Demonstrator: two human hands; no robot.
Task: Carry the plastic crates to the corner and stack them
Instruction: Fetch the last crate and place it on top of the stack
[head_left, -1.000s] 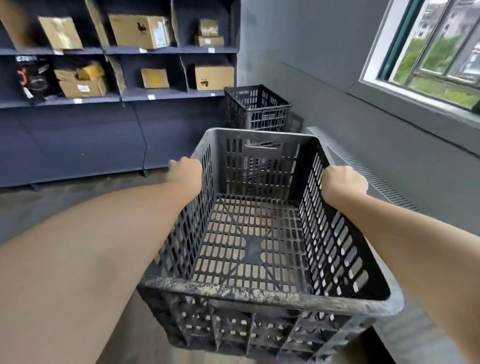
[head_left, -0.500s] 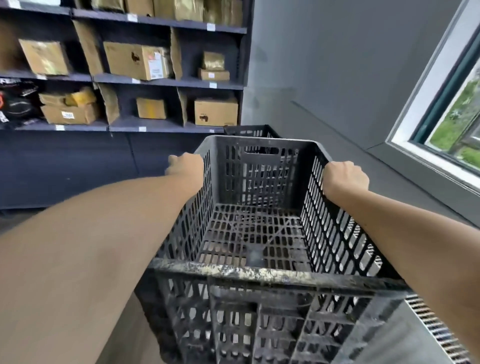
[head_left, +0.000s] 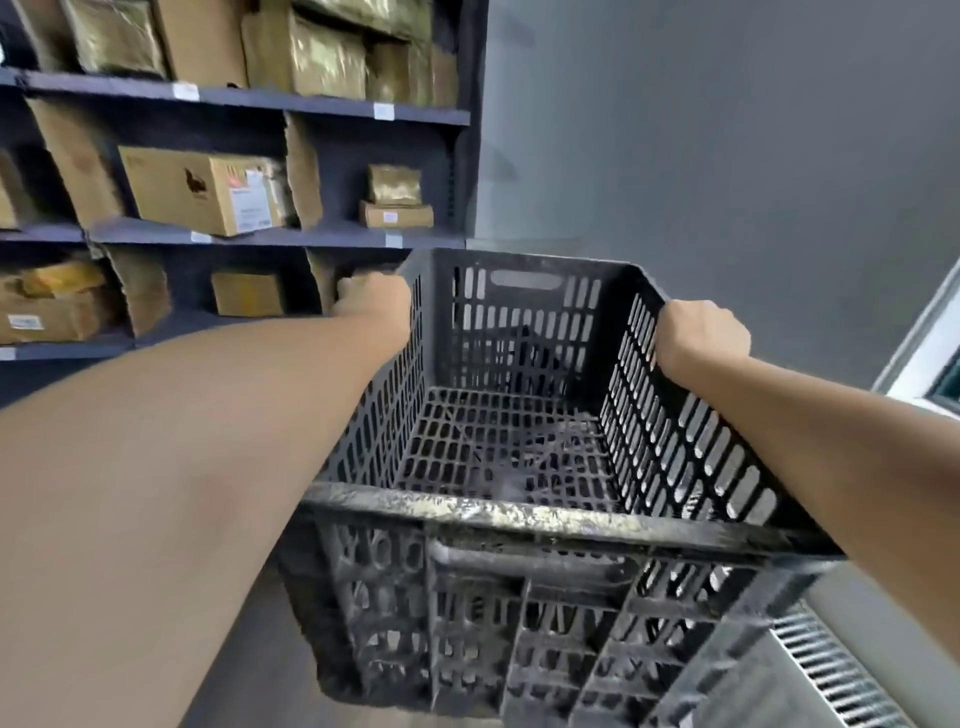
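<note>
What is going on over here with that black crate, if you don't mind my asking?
A person holds an empty black plastic crate up off the floor with both hands. The left hand grips its left rim and the right hand grips its right rim. The crate faces the corner where the shelves of cardboard boxes meet the grey wall. It has not been set down yet.

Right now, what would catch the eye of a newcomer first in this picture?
The big black crate fills the middle of the view, empty and held up. The left hand and the right hand grip its side rims, with both arms stretched forward. Behind on the left, dark shelves carry cardboard boxes, and a plain grey wall stands ahead.
</note>
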